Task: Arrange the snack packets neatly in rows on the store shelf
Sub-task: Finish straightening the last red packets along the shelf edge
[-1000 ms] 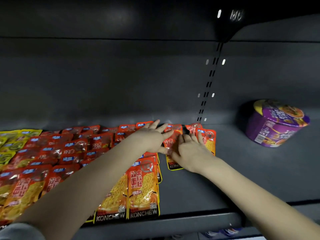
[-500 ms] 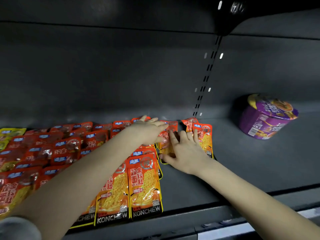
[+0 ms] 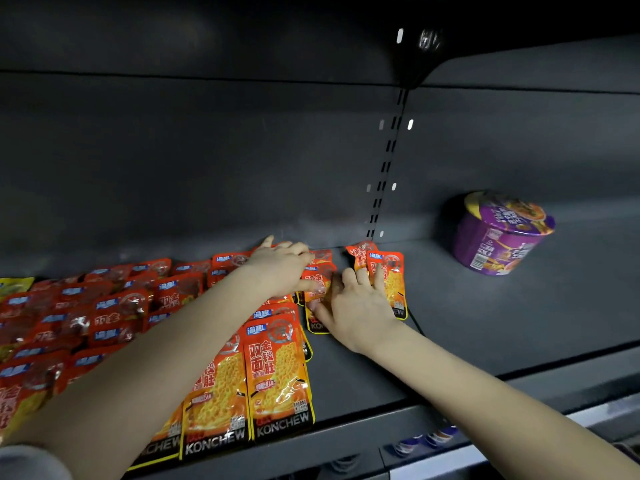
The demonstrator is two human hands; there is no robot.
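Observation:
Orange-red KONCHEW snack packets point(image 3: 277, 372) lie in overlapping rows across the left and middle of the dark grey shelf point(image 3: 485, 334). My left hand point(image 3: 280, 265) reaches to the back of the shelf and lies on the packets there, its fingers pointing right onto one packet point(image 3: 320, 277). My right hand point(image 3: 356, 306) lies flat with spread fingers on the rightmost packets point(image 3: 393, 275), thumb on the lower part of the middle one. Neither hand curls round a packet.
A purple instant-noodle bowl point(image 3: 502, 233) stands at the back right of the shelf. A slotted upright point(image 3: 384, 168) runs up the back wall. Yellow packets point(image 3: 14, 284) show at the far left. The shelf's front lip point(image 3: 346, 441) runs below the packets.
Both hands stay on the back packets. The right hand has slid slightly right onto the rightmost packets, and the left fingers have shifted a little over the middle one. The view has tilted.

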